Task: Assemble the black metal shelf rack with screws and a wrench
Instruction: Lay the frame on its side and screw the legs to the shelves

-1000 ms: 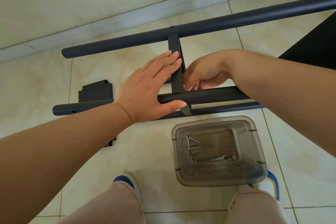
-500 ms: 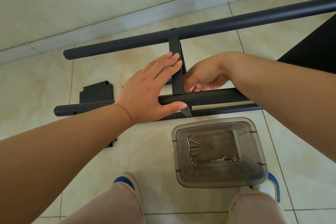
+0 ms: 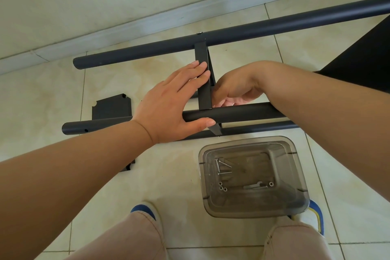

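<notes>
Two black metal tubes lie across the floor, a far tube (image 3: pixel 242 35) and a near tube (image 3: pixel 238 113), joined by a black crossbar (image 3: pixel 203 82). My left hand (image 3: pixel 171 103) lies flat on the crossbar with straight fingers, its thumb under the near tube. My right hand (image 3: pixel 234 88) is curled just right of the crossbar, fingertips hidden behind the bar; what it pinches is hidden. A screw head (image 3: pixel 199 32) shows on top of the far tube. A clear plastic box (image 3: pixel 253 175) near my knees holds screws (image 3: pixel 223 168), nuts and a small wrench (image 3: pixel 254 186).
A flat black bracket plate (image 3: pixel 111 107) lies on the tiles under the near tube's left end. A third black tube (image 3: pixel 261 129) runs just behind the box. A large black panel (image 3: pixel 363 69) fills the right edge. The wall and skirting run along the back.
Both hands stay where they were on the crossbar and tube. The view has shifted slightly; nothing else moved.
</notes>
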